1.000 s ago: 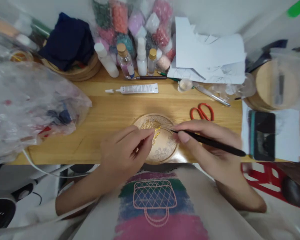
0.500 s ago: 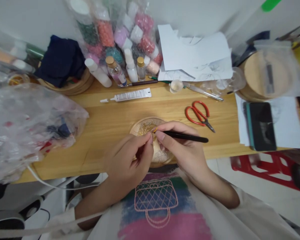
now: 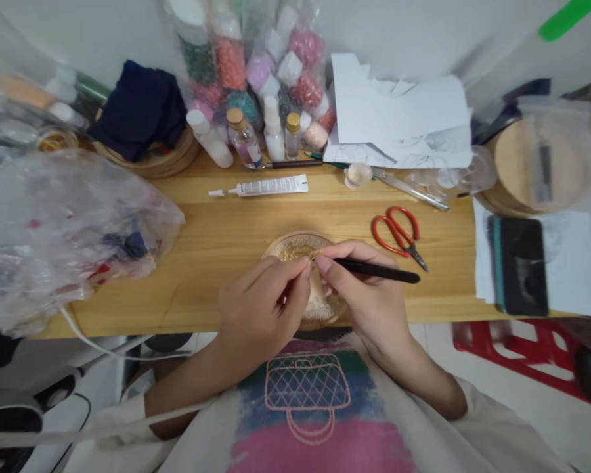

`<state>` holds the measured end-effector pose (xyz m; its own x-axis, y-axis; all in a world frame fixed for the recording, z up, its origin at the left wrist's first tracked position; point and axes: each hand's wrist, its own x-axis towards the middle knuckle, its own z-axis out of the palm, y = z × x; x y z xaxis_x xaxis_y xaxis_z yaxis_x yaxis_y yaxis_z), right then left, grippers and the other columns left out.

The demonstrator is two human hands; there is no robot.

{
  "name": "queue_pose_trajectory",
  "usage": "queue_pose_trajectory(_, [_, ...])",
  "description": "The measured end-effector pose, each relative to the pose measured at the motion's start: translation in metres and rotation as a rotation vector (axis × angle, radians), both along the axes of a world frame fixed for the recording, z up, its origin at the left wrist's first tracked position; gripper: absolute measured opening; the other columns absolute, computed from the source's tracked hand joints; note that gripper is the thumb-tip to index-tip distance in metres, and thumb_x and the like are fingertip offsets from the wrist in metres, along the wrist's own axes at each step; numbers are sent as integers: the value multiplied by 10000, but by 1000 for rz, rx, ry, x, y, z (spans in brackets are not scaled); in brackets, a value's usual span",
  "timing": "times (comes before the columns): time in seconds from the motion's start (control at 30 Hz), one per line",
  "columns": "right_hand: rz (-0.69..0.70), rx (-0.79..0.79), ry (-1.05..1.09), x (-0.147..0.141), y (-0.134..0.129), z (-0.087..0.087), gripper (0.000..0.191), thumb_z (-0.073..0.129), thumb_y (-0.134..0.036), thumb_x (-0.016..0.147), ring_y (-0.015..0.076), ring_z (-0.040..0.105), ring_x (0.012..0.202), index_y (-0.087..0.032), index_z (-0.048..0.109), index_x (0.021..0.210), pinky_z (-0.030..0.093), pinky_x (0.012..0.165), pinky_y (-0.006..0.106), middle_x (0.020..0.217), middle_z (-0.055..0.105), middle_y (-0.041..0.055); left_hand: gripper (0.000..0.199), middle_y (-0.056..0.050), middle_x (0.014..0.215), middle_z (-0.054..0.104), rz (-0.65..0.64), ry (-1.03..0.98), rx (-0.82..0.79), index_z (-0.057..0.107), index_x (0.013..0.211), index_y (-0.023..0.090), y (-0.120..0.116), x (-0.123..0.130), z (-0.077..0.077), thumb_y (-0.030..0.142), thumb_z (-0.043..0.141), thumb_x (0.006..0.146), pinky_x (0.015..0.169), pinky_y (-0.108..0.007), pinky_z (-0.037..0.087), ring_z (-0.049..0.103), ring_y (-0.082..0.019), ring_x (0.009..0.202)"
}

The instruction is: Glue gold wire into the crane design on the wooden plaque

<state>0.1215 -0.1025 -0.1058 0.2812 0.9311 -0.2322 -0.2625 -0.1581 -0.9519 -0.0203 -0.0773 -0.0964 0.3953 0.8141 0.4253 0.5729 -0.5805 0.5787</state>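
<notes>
Over a round carved wooden dish (image 3: 320, 309) my two hands meet, fingertips nearly touching. Small gold-coloured pieces (image 3: 295, 247) lie in the dish, partly covered by my fingers. My right hand (image 3: 369, 289) is closed on black tweezers (image 3: 377, 269), whose tips point left toward my left fingertips. The thumb and index finger of my left hand (image 3: 263, 305) are pinched together at those tips. A tiny gold bit shows there, too small to make out clearly.
Red-handled cutters (image 3: 398, 233) lie right of the dish, a white tube (image 3: 270, 186) behind it. Bottles (image 3: 245, 141), bagged beads and papers (image 3: 404, 121) line the back. A plastic bag (image 3: 69, 230) covers the left; a phone (image 3: 522, 266) rests on papers at right.
The view has shifted and tilted slightly, so the table items appear farther right. Both hands keep their pinch at the dish, with the tweezers still in the right hand.
</notes>
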Motion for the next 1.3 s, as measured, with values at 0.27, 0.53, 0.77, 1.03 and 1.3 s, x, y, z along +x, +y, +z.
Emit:
queue_pose_trajectory(0.27, [-18,-6,-152,1,0,-2,34,760,-216,760,60,552,492,-227,741,735,474,495,190,616,681,-48,88,19,682,657,-31,28,43,648,922,173,0,-2,-8,148,573,960,569,-249,466,625,-108,630])
queue_pose_trajectory(0.53, [54,-3,-37,6,1,-9,30,778,-251,775,66,554,495,-238,752,779,470,489,198,628,680,-52,128,61,698,689,3,-143,-230,649,856,250,6,-1,-3,175,593,944,568,-242,513,651,-105,626])
queue_pose_trajectory(0.77, [60,-39,85,7,5,-15,99,815,-332,761,85,512,462,-257,753,740,432,447,234,573,646,-44,153,59,647,683,3,-131,-249,678,827,254,10,-3,-1,185,599,937,475,-238,450,610,-100,546])
queue_pose_trajectory(1.03, [-35,-94,49,8,8,-24,163,824,-345,706,68,458,462,-219,734,657,346,445,213,519,593,-50,95,17,733,688,-55,76,-21,649,1002,216,6,-4,-11,189,563,972,578,-243,496,654,-121,658])
queue_pose_trajectory(1.3, [-109,-113,-99,18,16,-37,126,783,-284,651,74,421,463,-213,694,598,419,525,251,491,532,-66,152,-6,750,717,-194,390,371,595,1124,130,2,-27,-28,154,581,975,553,-268,467,667,-143,629])
